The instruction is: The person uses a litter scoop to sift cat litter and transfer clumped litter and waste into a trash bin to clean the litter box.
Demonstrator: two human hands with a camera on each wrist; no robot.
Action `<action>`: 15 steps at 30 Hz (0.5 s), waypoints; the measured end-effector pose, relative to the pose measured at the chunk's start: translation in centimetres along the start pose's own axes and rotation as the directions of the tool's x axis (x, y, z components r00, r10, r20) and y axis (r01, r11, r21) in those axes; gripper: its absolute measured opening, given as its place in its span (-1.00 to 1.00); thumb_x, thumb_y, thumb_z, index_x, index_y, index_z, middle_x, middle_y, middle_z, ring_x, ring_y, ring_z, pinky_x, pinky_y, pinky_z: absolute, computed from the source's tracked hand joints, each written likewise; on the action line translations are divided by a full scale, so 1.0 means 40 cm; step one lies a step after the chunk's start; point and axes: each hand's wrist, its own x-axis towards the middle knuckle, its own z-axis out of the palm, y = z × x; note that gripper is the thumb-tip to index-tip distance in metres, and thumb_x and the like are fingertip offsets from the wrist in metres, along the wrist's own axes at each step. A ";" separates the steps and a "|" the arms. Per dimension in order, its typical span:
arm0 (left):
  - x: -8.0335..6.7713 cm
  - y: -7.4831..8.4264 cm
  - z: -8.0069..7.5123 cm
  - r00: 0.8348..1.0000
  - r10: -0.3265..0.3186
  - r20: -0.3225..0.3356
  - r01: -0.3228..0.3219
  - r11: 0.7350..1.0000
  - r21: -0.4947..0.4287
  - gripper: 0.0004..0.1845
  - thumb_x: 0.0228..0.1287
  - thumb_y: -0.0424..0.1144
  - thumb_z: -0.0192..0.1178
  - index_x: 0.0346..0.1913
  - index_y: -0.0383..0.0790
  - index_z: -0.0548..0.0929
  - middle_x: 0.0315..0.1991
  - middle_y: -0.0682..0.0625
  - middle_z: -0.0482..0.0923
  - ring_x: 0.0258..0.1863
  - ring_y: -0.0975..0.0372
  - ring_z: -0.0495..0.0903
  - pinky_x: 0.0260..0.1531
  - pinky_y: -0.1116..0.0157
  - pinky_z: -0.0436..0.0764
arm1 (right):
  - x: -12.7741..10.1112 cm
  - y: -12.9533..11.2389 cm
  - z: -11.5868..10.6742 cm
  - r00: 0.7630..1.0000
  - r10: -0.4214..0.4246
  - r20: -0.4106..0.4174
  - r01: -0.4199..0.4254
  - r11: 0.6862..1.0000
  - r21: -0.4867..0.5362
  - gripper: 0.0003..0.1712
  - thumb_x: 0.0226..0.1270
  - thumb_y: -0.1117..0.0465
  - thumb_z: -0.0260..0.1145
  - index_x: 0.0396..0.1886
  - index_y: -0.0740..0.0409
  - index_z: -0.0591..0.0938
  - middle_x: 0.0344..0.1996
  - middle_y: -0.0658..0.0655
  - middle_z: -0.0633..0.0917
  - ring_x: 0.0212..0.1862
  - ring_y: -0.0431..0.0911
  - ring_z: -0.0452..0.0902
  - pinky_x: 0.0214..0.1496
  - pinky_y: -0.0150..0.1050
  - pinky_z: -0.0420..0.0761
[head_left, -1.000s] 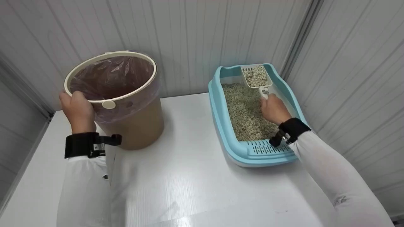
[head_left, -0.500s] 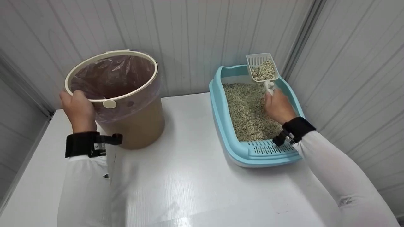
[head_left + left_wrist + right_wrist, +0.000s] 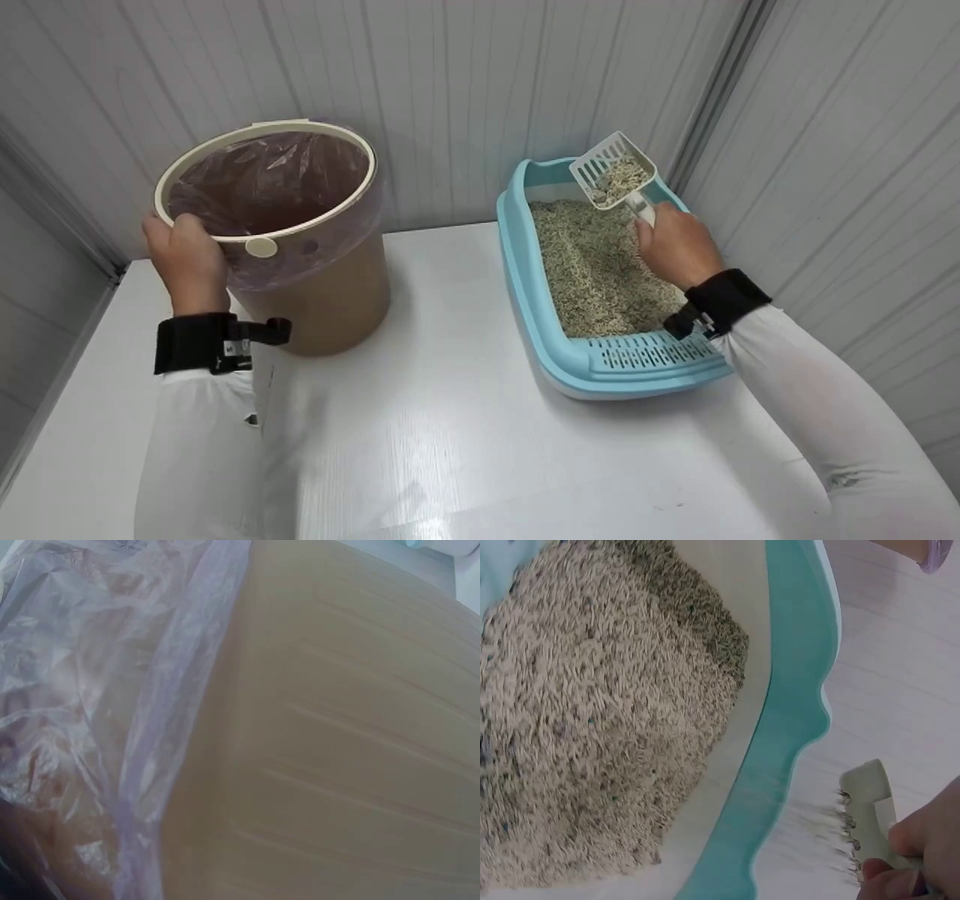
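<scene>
My right hand (image 3: 679,244) grips the handle of a white slotted litter scoop (image 3: 604,161), held over the back part of a blue litter box (image 3: 559,352). Pale litter (image 3: 622,178) partly fills the scoop, which is turned toward the left. In the right wrist view, a blurred streak of grains shows beneath the scoop (image 3: 868,780). More litter (image 3: 592,262) covers the floor of the box. My left hand (image 3: 187,259) holds the near left rim of a tan trash bin (image 3: 337,300), fingers over the edge. A clear purplish liner (image 3: 184,667) is folded over the bin's rim.
Both containers stand on a white table (image 3: 420,390), with a gap between them. Grey panelled walls (image 3: 450,97) rise close behind the bin and box, and another wall (image 3: 840,195) runs along the right side.
My right hand has moved right with the scoop, which rose and then swung leftward. The scoop holds less litter than a second ago. My left hand and the bin have stayed put.
</scene>
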 end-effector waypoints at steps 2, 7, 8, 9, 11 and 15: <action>0.002 -0.001 -0.002 1.000 -0.003 -0.006 0.003 1.000 0.008 -0.34 0.53 -0.26 -0.30 0.66 -0.15 0.04 0.68 0.02 0.06 0.57 0.42 0.11 0.45 0.65 0.13 | -0.002 -0.002 -0.004 1.000 -0.005 -0.004 0.005 1.000 -0.014 -0.56 0.67 0.02 0.03 -0.08 0.39 0.49 -0.42 0.27 0.56 -0.47 0.12 0.49 -0.46 0.04 0.51; 0.008 -0.004 -0.004 1.000 -0.010 -0.012 0.010 0.999 0.031 -0.35 0.52 -0.25 -0.29 0.64 -0.16 0.09 0.66 0.02 0.10 0.55 0.41 0.14 0.42 0.65 0.14 | -0.011 -0.005 -0.004 1.000 -0.024 -0.015 0.024 0.999 -0.045 -0.59 0.65 0.05 0.06 -0.12 0.39 0.49 -0.45 0.27 0.55 -0.50 0.11 0.48 -0.53 -0.02 0.48; 0.009 -0.005 -0.004 1.000 -0.008 -0.014 0.009 1.000 0.029 -0.36 0.52 -0.25 -0.28 0.63 -0.16 0.11 0.65 0.01 0.12 0.54 0.40 0.16 0.42 0.64 0.15 | -0.013 -0.005 -0.003 1.000 -0.023 -0.014 0.023 0.999 -0.047 -0.60 0.65 0.05 0.07 -0.13 0.38 0.50 -0.46 0.26 0.55 -0.50 0.11 0.48 -0.54 -0.03 0.48; 0.009 -0.005 -0.004 1.000 -0.007 -0.013 0.008 1.000 0.027 -0.36 0.52 -0.25 -0.28 0.62 -0.16 0.12 0.65 0.01 0.13 0.54 0.40 0.16 0.41 0.64 0.15 | -0.014 -0.006 -0.002 1.000 -0.024 -0.011 0.024 0.999 -0.046 -0.61 0.65 0.05 0.07 -0.13 0.37 0.50 -0.46 0.25 0.55 -0.50 0.10 0.47 -0.55 -0.04 0.48; 0.010 -0.006 -0.004 1.000 -0.004 -0.014 0.005 1.000 0.021 -0.37 0.52 -0.25 -0.28 0.62 -0.15 0.13 0.64 0.01 0.14 0.54 0.39 0.17 0.41 0.64 0.16 | -0.015 -0.007 -0.001 1.000 -0.017 -0.002 0.017 0.999 -0.036 -0.63 0.65 0.05 0.07 -0.15 0.33 0.50 -0.45 0.23 0.54 -0.49 0.08 0.47 -0.54 -0.08 0.47; 0.010 -0.005 -0.004 1.000 -0.018 -0.011 0.018 0.999 0.030 -0.36 0.53 -0.24 -0.30 0.64 -0.13 0.10 0.66 0.03 0.10 0.56 0.41 0.13 0.44 0.63 0.14 | -0.012 -0.005 -0.004 0.998 -0.001 0.057 0.000 1.000 0.020 -0.62 0.68 0.01 0.03 -0.21 0.24 0.50 -0.46 0.15 0.50 -0.49 0.02 0.43 -0.50 -0.14 0.45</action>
